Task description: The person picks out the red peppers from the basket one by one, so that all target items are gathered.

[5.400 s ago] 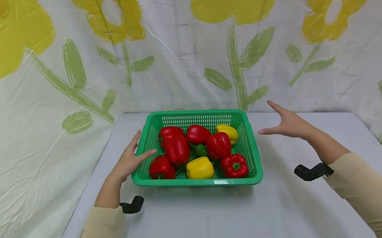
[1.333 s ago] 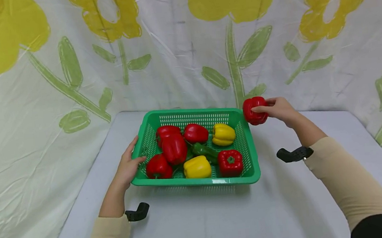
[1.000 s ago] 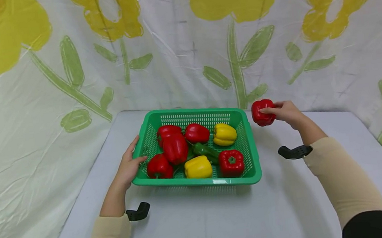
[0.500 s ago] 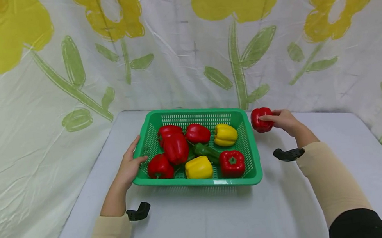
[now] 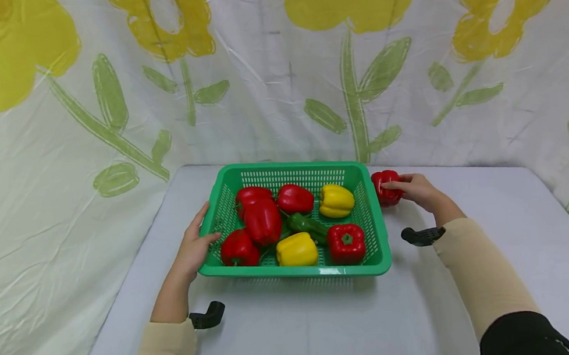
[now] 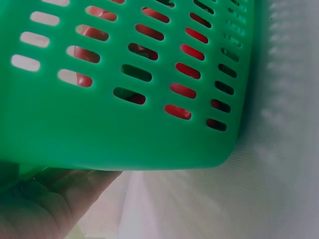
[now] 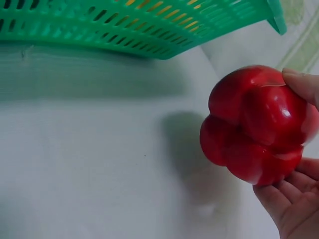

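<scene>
Holding red pepper between fingers.

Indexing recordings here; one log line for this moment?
left hand on green basket rim | right hand holds red pepper beside basket | other peppers inside

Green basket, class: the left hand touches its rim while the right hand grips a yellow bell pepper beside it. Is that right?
Only the colour is wrong: the bell pepper that the right hand grips is red, not yellow, as the right wrist view shows. It is beside the green basket, and the left hand touches the basket's rim.
</scene>
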The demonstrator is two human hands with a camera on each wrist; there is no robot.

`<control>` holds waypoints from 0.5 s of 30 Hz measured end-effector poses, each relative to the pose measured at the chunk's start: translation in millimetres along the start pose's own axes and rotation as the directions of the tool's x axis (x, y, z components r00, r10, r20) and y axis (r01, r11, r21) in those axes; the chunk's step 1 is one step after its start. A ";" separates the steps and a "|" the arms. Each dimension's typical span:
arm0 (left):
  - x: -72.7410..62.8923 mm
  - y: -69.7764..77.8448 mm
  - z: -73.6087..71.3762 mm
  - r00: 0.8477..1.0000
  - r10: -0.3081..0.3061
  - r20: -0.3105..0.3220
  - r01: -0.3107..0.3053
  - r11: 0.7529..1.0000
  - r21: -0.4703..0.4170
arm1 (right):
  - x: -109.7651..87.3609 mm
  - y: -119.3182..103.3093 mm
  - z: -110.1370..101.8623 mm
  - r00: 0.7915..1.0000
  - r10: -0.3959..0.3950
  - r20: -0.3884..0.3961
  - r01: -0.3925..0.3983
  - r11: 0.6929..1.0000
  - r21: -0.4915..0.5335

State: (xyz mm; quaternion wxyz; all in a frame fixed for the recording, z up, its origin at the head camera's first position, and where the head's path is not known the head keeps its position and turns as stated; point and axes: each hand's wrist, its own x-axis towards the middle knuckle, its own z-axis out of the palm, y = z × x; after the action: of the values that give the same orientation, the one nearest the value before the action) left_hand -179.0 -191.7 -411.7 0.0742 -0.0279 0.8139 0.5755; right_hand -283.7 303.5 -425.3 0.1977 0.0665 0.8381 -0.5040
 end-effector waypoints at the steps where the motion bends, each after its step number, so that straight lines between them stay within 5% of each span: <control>1: -0.3 0.0 0.0 1.000 -0.001 -0.001 0.001 1.000 0.000 | 0.1 0.6 1.1 1.000 0.001 0.003 -0.001 1.000 0.000; 9: -1.1 -0.5 0.4 1.000 0.005 0.003 -0.005 1.000 -0.012 | -0.2 6.5 9.7 0.999 0.039 0.033 -0.038 0.998 -0.048; 15: -2.2 2.2 -0.5 1.000 0.013 0.004 -0.013 1.000 -0.005 | -0.6 10.7 10.4 0.997 0.002 0.083 -0.003 1.000 0.016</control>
State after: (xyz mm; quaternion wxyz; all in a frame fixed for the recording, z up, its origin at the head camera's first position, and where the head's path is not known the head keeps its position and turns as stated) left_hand -177.1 -191.5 -409.1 0.0720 -0.0217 0.8125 0.5782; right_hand -277.0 299.7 -438.1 0.2325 0.0479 0.8251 -0.5127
